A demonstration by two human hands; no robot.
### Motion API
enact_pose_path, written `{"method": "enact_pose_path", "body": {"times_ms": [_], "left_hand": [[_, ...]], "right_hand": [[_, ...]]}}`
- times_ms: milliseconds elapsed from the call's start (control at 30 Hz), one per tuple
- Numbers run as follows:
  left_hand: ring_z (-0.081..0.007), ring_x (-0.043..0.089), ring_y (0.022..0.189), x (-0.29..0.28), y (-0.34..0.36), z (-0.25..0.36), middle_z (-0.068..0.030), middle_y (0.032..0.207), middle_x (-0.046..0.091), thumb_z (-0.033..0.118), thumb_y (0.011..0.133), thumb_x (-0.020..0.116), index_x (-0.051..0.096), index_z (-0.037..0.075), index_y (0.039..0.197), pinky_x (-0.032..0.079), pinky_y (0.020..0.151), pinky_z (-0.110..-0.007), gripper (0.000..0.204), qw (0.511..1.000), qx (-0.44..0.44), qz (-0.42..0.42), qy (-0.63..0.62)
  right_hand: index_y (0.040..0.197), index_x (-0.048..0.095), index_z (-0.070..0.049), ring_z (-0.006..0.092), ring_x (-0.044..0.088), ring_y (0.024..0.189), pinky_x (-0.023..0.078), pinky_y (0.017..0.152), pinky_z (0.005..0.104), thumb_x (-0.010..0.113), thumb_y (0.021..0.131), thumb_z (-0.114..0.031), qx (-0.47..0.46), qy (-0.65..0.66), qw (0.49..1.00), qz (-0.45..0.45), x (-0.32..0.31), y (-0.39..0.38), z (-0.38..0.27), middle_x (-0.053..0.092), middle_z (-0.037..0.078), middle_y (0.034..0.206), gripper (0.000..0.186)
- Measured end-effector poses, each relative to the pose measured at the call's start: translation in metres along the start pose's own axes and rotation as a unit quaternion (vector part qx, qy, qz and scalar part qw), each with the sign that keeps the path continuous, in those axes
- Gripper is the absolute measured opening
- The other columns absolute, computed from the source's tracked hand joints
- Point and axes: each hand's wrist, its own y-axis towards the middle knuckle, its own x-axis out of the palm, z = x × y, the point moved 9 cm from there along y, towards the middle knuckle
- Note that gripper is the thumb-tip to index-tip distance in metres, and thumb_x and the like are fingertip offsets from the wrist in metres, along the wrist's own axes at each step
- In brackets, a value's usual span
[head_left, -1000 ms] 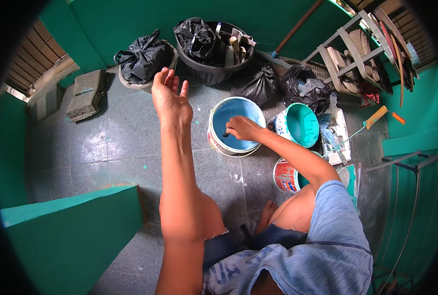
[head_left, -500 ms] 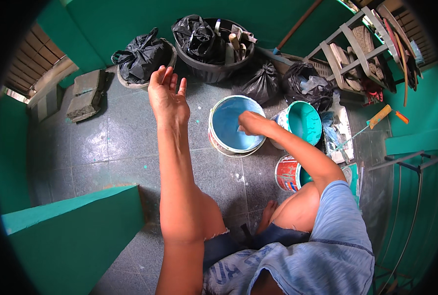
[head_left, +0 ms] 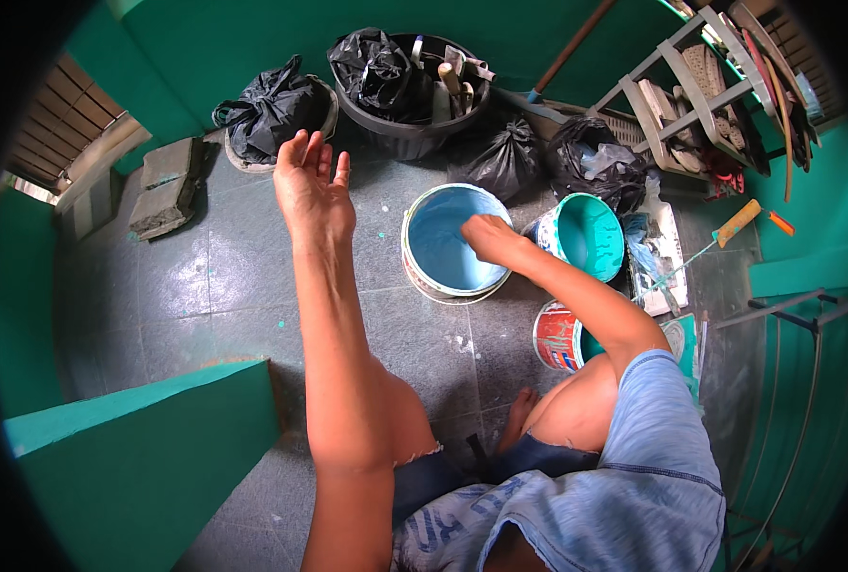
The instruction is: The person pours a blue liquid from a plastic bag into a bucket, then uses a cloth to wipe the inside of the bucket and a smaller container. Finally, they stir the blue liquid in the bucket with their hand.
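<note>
My left hand [head_left: 315,186] is raised over the floor, palm turned up and fingers loosely apart, with nothing in it. Closed, my right hand [head_left: 489,238] reaches over the large white bucket [head_left: 427,284], whose inside is coated light blue. What its fingers grip, if anything, is hidden. Right of this bucket stands another bucket [head_left: 607,217] with green paint on its inner wall. A smaller red and white paint can [head_left: 556,337] sits nearer, partly covered by my right arm and knee.
Black bags [head_left: 506,164] and a dark tub [head_left: 410,143] of tools line the green wall. A paint roller [head_left: 735,225] leans at the right, below a grey rack [head_left: 691,95]. Stone blocks [head_left: 167,188] lie far left; a low green wall [head_left: 148,448] stands near left.
My left hand has shifted slightly left. My right hand stays over the blue-coated bucket, still closed, almost unmoved.
</note>
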Motion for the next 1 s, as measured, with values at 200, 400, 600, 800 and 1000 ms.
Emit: {"method": "enact_pose_path", "body": {"times_ms": [200, 400, 600, 800, 1000], "left_hand": [[-0.0182, 0.045, 0.097, 0.002, -0.001, 0.001, -0.0079, 0.1, 0.052, 0.02, 0.077, 0.058, 0.051, 0.005, 0.099, 0.035, 0.092, -0.036, 0.028, 1.0, 0.002, 0.001, 0.005], [-0.0185, 0.045, 0.097, 0.007, -0.002, -0.007, -0.0084, 0.1, 0.052, 0.02, 0.077, 0.058, 0.05, 0.005, 0.101, 0.036, 0.091, -0.036, 0.029, 1.0, -0.012, -0.009, 0.009], [-0.018, 0.043, 0.099, 0.002, 0.002, 0.0, -0.0063, 0.101, 0.052, 0.023, 0.079, 0.057, 0.051, 0.008, 0.101, 0.031, 0.095, -0.038, 0.028, 1.0, -0.013, -0.017, 0.003], [-0.0191, 0.044, 0.101, 0.007, -0.003, 0.0, -0.0079, 0.103, 0.052, 0.021, 0.078, 0.057, 0.051, 0.006, 0.101, 0.033, 0.094, -0.038, 0.028, 1.0, -0.016, -0.02, 0.0], [-0.0203, 0.045, 0.103, 0.007, -0.006, 0.001, -0.0098, 0.104, 0.052, 0.019, 0.079, 0.056, 0.051, 0.004, 0.1, 0.035, 0.094, -0.036, 0.026, 1.0, -0.017, -0.017, -0.003]], "right_hand": [[0.073, 0.063, -0.001, 0.0339, 0.06, 0.074, 0.046, 0.064, 0.0422, 0.056, 0.076, -0.011, -0.075, 0.226, 0.971, -0.013, 0.017, -0.001, -0.023, 0.061, 0.018, 0.073, 0.013], [0.066, 0.059, 0.0, 0.0332, 0.059, 0.072, 0.046, 0.062, 0.0422, 0.058, 0.07, -0.004, -0.051, 0.063, 0.98, 0.182, -0.013, 0.006, -0.014, 0.058, 0.019, 0.069, 0.006], [0.069, 0.064, 0.0, 0.0348, 0.061, 0.07, 0.048, 0.062, 0.0396, 0.057, 0.069, -0.004, 0.026, 0.057, 0.994, -0.087, 0.021, -0.004, 0.0, 0.06, 0.022, 0.07, 0.007], [0.07, 0.061, 0.0, 0.0387, 0.057, 0.069, 0.046, 0.063, 0.0425, 0.056, 0.076, -0.01, -0.059, 0.224, 0.97, 0.075, 0.005, -0.003, -0.022, 0.059, 0.022, 0.071, 0.013], [0.066, 0.062, 0.0, 0.0317, 0.06, 0.067, 0.049, 0.063, 0.0419, 0.058, 0.067, 0.0, -0.012, -0.015, 0.991, 0.133, -0.011, 0.004, 0.001, 0.06, 0.02, 0.071, 0.004]]}}
